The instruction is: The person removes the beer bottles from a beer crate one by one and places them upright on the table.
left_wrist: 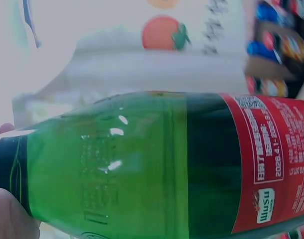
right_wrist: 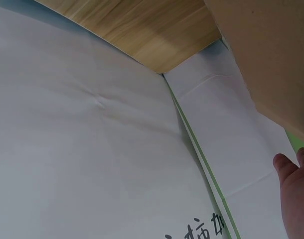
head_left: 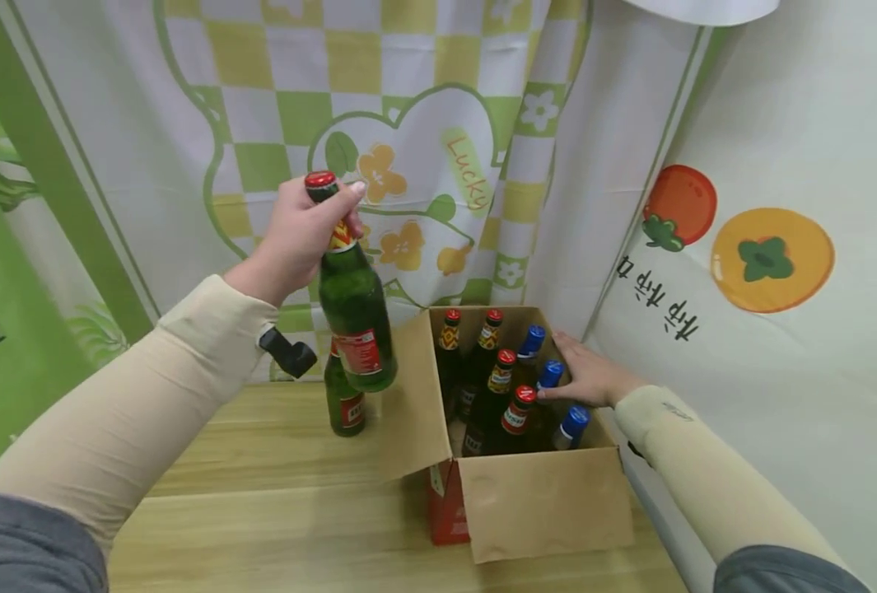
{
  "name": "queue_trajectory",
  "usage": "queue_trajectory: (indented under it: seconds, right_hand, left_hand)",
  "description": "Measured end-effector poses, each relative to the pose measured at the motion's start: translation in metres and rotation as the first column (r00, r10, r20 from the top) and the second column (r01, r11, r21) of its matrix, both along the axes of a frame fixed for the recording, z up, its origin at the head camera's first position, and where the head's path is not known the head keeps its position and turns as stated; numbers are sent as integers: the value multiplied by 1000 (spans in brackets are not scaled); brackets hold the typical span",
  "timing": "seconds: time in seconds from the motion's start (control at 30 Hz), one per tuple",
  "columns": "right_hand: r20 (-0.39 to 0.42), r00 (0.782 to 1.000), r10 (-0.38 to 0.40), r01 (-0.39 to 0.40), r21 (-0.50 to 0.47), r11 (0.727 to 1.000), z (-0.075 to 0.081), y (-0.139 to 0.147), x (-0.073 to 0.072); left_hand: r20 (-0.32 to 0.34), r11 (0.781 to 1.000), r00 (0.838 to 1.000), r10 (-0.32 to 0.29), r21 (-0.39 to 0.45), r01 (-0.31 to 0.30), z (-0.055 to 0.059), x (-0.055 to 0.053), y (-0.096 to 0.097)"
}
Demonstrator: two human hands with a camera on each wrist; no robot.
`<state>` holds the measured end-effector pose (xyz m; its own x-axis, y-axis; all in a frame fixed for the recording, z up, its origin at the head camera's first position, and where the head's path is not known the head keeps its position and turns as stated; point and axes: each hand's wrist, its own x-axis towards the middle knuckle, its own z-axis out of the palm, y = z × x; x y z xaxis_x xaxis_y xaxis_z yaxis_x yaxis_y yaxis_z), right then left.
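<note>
My left hand (head_left: 300, 226) grips a green beer bottle (head_left: 354, 305) by its neck and holds it in the air, slightly tilted, left of the cardboard box (head_left: 542, 502). The bottle has a red cap and a red label; in the left wrist view its green body (left_wrist: 117, 164) fills the middle. A second green bottle (head_left: 346, 403) stands on the table behind it, partly hidden. My right hand (head_left: 594, 375) rests on the box's right edge, fingers spread, thumb reaching inward by a blue-capped bottle (head_left: 551, 375). Its fingertips (right_wrist: 286, 164) show at the right wrist view's edge.
Inside the open box stand several red-capped bottles (head_left: 501, 375) and blue-capped bottles (head_left: 573, 427). Its flaps spread outward over the wooden table (head_left: 260, 494). A patterned curtain (head_left: 438, 123) hangs behind, and a white printed sheet (head_left: 779, 395) borders the right side.
</note>
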<state>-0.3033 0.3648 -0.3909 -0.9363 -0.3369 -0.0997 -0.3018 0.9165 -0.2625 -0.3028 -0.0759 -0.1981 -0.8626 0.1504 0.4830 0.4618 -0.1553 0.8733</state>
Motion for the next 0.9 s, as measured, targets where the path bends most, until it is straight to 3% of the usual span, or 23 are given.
queue_trajectory:
  seconds: [0.1,0.23,0.43,0.53,0.73,0.9]
  right_hand:
    - [-7,1000,4,-4,8,1000,1,1,1]
    - [-7,1000,4,-4,25,1000,2,0,4]
    - [-17,1000,26,-25,32,999,5,-2,5]
    - [-21,999,30,-29,42,999,6,-1,3]
    - [-50,998,37,-33,81,996,3,1,4]
    - [-82,996,32,-19,156,988,4,-3,4]
  left_hand:
    - [27,988,994,108,-110,-105,-12,-6,-23]
    - [45,946,970,238,-237,-221,-31,-15,-51]
    - [53,891,930,363,-312,-330,-59,-31,-87]
    - [53,873,920,387,-343,-347,-75,-39,-100]
    - [13,838,918,395,-414,-355,-113,-51,-112]
    - [32,836,910,412,-410,-364,-140,-58,-116]
